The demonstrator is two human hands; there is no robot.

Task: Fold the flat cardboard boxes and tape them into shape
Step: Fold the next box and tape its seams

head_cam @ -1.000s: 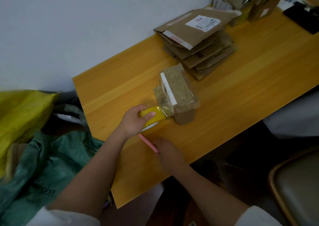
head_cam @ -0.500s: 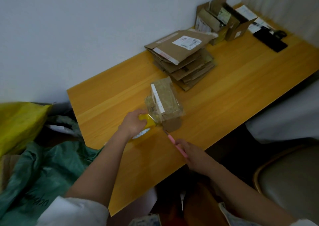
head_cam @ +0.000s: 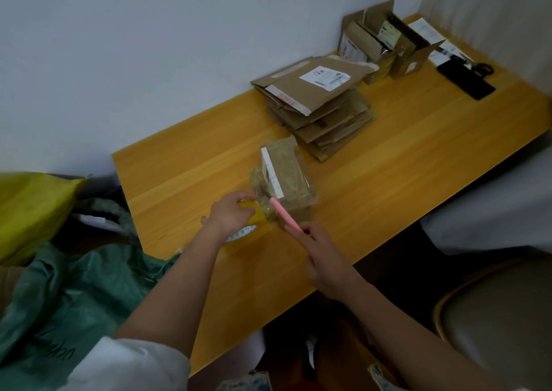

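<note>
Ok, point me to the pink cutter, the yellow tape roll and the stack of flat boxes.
pink cutter (head_cam: 282,214): head view, middle of its handle.
yellow tape roll (head_cam: 257,215): head view, its yellow side beside the left hand.
stack of flat boxes (head_cam: 310,90): head view, top sheet's bare cardboard.

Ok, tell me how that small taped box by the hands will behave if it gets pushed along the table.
The small box looks light for its size, being thin cardboard, so it would probably slide easily on the smooth table. Its glossy tape wrap likely makes it slippery to grip. It sits low, so tipping seems unlikely, though the left hand holding the tape roll against it may anchor it.
</note>
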